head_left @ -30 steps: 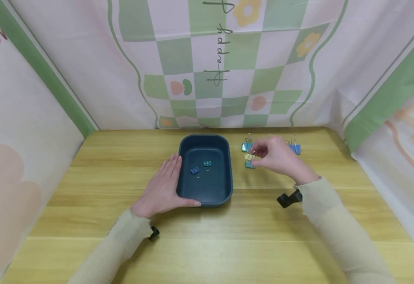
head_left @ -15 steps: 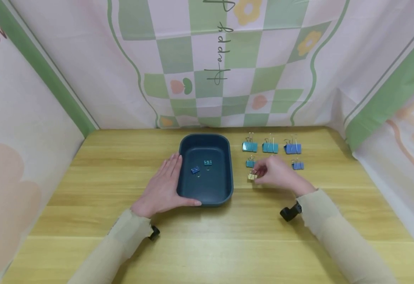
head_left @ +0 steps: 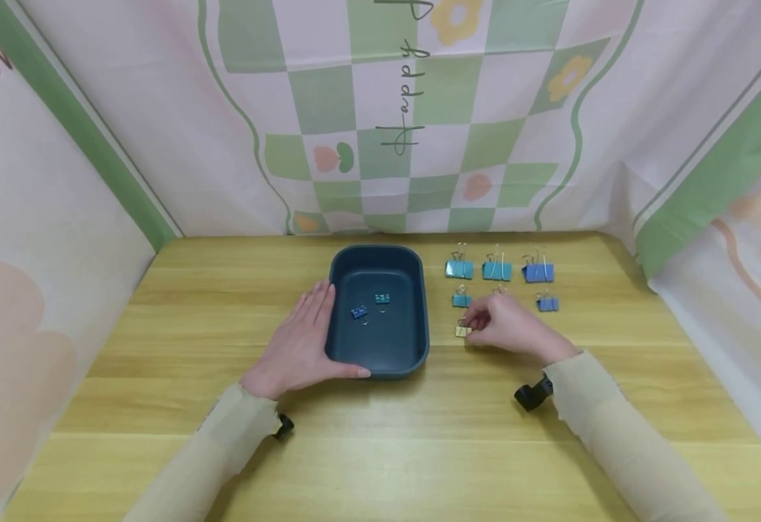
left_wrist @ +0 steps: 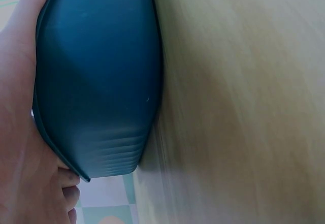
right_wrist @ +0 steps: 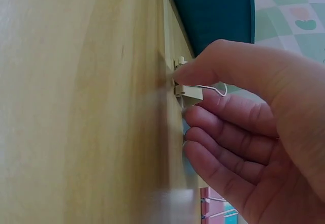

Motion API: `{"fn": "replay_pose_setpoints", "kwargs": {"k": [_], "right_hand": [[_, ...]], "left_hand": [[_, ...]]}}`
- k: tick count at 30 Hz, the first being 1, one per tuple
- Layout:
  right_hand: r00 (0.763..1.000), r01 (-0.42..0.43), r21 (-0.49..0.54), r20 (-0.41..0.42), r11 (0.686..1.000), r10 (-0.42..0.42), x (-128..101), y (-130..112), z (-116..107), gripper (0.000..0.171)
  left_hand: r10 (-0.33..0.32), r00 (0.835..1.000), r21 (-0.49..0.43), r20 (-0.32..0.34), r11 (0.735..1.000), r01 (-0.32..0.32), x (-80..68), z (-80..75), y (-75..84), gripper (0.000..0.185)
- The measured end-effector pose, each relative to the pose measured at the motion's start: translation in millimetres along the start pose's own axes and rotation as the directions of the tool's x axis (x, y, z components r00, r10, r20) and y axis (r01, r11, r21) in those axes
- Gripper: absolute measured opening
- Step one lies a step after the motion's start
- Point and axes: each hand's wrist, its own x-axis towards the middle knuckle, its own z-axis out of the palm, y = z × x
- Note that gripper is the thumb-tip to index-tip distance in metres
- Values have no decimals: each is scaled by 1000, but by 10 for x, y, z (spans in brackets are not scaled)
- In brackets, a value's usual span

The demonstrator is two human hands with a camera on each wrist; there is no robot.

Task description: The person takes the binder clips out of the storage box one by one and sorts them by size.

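Note:
In the head view my left hand [head_left: 298, 344] rests against the left side of a dark blue tray [head_left: 425, 319], fingers straight, thumb along its near rim. The left wrist view shows the tray's outer wall [left_wrist: 99, 76] beside that hand. My right hand [head_left: 507, 326] pinches a small pale yellow binder clip [head_left: 462, 331] between thumb and index finger, low at the tabletop. In the right wrist view this yellow clip [right_wrist: 190, 93] has its wire handle upward from the table, and the other fingers are curled below. Inside the tray lie a small blue clip [head_left: 359, 312] and a small teal clip [head_left: 383, 299].
Behind the right hand stand two larger teal clips [head_left: 459, 270], a large blue clip [head_left: 539, 273], a smaller teal clip [head_left: 462, 300] and a smaller blue clip [head_left: 548, 304]. A pink clip [right_wrist: 205, 203] is mostly hidden by the hand. A patterned curtain [head_left: 380, 196] borders the table.
My right hand has brought the yellow clip from above the rows of clips toward the near side and down to the table, in front of the smaller teal clip. The left hand stays put.

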Motion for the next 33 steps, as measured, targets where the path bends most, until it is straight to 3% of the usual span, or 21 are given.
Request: {"fn": "replay_pose_setpoints", "kwargs": {"k": [8, 18, 25, 33], "right_hand": [[998, -38, -15, -57, 999, 37, -14, -89, -145, 29], [978, 70, -61, -192, 996, -80, 21, -460, -446, 34], [979, 117, -40, -166, 992, -122, 96, -772, -470, 41], [977, 177, -83, -107, 981, -185, 288, -1048, -316, 47]], "left_hand": [[-4, 1000, 6, 2, 1000, 4, -3, 0, -4, 147], [-9, 1000, 4, 4, 1000, 8, -10, -12, -1, 149], [3, 1000, 0, -9, 1000, -3, -8, -10, -3, 149], [-10, 1000, -4, -4, 1000, 10, -3, -13, 3, 148]]}}
